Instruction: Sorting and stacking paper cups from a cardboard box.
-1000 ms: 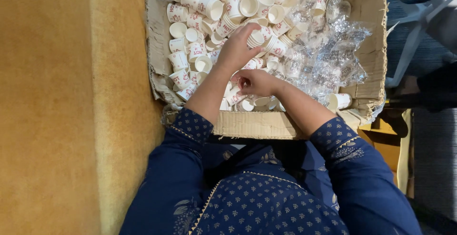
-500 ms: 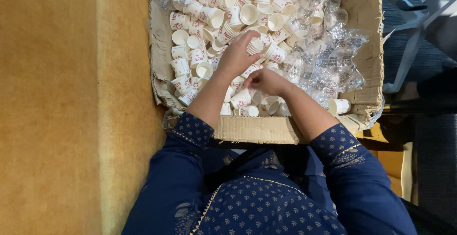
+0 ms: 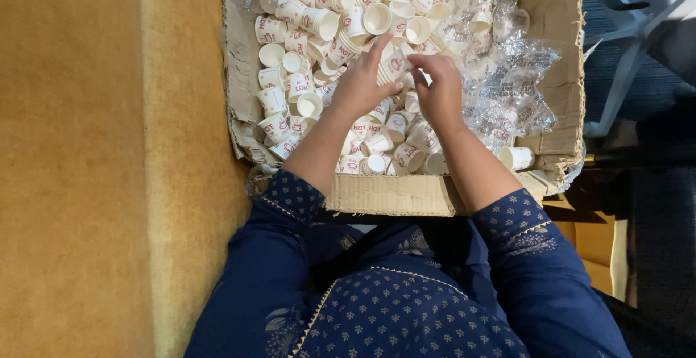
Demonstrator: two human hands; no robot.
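Observation:
A torn cardboard box (image 3: 391, 193) in front of me is full of several small white paper cups with red print (image 3: 290, 86). Both hands are over the middle of the heap. My left hand (image 3: 359, 82) has its fingers closed on a short stack of cups (image 3: 394, 64), fingertips pointing up and right. My right hand (image 3: 438, 90) grips the same stack from the right side. The two hands touch around it. My dark blue patterned sleeves fill the lower view.
Crumpled clear plastic wrap (image 3: 507, 93) lies over the right part of the box. A yellow-brown carpet (image 3: 94, 162) spreads to the left. At the far right stand pale chair legs (image 3: 631, 39) on a darker floor, and a yellow cardboard piece (image 3: 602, 249) sits under the box corner.
Both hands have come together higher over the heap. The right hand rose from near the box's front edge and now meets the left on a stack of cups.

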